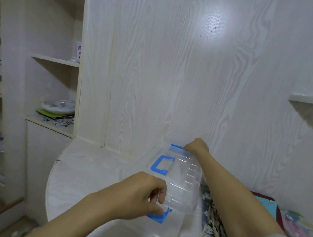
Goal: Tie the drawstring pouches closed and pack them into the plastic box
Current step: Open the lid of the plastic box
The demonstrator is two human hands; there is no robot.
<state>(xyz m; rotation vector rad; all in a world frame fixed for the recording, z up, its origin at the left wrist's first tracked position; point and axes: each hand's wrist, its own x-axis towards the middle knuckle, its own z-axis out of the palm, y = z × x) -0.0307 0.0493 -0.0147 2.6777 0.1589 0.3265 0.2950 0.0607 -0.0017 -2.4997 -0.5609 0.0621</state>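
A clear plastic box (161, 229) with a transparent lid (183, 181) and a blue lid handle (161, 164) sits on the white table. My left hand (139, 195) pinches the near blue latch (158, 217) between thumb and fingers. My right hand (197, 146) grips the far blue latch (176, 146). The lid looks tilted up from the box. A pile of patterned drawstring pouches (210, 218) lies to the right of the box, partly hidden under my right forearm.
The white table (87, 178) has a rounded left edge and meets a wood-grain wall behind. Shelves on the left hold a plate and papers (58, 108). More coloured fabric (299, 224) lies at the far right, below a small wall shelf (312, 100).
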